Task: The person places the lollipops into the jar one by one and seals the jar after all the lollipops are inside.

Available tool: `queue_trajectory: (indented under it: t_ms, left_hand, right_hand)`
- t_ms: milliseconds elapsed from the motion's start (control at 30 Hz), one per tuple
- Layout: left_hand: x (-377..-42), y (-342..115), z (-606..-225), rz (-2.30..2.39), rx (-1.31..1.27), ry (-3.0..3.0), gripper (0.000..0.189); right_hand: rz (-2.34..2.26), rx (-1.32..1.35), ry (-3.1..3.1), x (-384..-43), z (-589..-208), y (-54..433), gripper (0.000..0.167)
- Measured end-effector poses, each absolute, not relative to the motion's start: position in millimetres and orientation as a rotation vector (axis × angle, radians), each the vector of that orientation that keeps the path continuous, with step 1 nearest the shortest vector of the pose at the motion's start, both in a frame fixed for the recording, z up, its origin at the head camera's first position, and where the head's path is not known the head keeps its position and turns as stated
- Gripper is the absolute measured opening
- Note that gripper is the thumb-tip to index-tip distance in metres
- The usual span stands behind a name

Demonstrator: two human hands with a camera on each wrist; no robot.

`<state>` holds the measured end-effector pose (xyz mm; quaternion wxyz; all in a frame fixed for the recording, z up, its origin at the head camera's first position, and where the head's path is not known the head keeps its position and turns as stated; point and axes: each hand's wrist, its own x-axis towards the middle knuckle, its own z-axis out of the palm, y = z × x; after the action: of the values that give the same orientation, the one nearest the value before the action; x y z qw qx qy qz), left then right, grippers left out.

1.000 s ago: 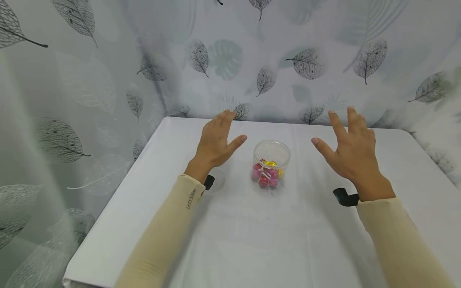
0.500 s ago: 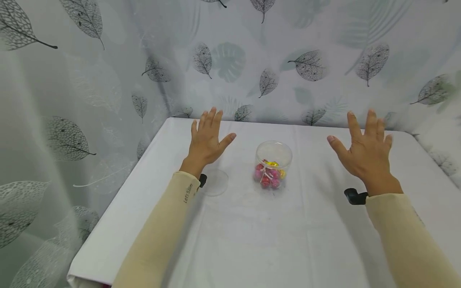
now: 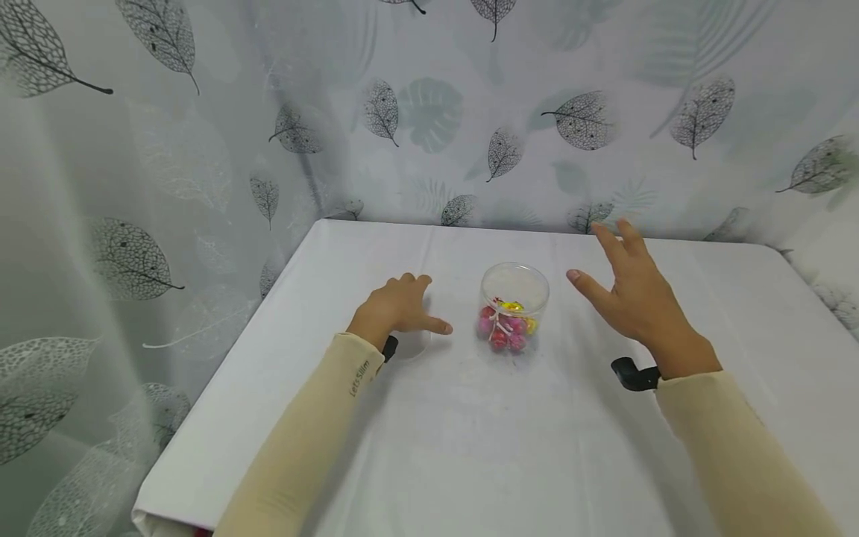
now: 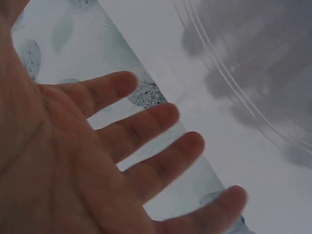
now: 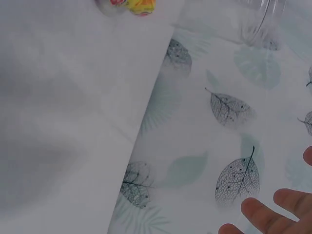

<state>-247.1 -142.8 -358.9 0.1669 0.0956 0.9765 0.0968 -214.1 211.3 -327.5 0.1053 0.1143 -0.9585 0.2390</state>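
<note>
A clear round jar [image 3: 513,265] stands upright on the white-covered table between my hands, its top uncovered. Inside lie several red, pink and yellow wrapped candies [image 3: 508,332], with thin white sticks among them. My left hand [image 3: 394,306] hovers left of the jar, over a clear round lid [image 3: 416,349] that it partly hides. In the left wrist view its fingers [image 4: 161,158] are spread and hold nothing, beside a clear curved rim [image 4: 234,85]. My right hand [image 3: 634,302] is raised to the jar's right, fingers spread and holding nothing. The right wrist view shows some fingertips [image 5: 263,214].
A white cloth covers the table [image 3: 496,462]. Behind it and along the left side hangs a leaf-patterned curtain [image 3: 429,179]. Dark camera mounts sit on both wrists, the right one [image 3: 634,375] showing more fully.
My left hand first moved outward, then came down and forward over the lid. My right hand swung out to the right, then back toward the jar. The jar has stayed in place.
</note>
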Motion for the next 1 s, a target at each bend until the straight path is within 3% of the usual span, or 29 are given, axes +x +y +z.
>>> queue_trajectory:
  t_ms: [300, 1000]
  left_hand:
    - [-231, -139, -363, 0.205, 0.089, 2.662, 0.109]
    - [-238, -138, -367, 0.214, 0.235, 2.746, 0.101]
  right_hand:
    - [0.705, 0.439, -2.896, -214, -336, 191, 0.089]
    - [0.811, 0.553, -2.947, -206, -352, 164, 0.087]
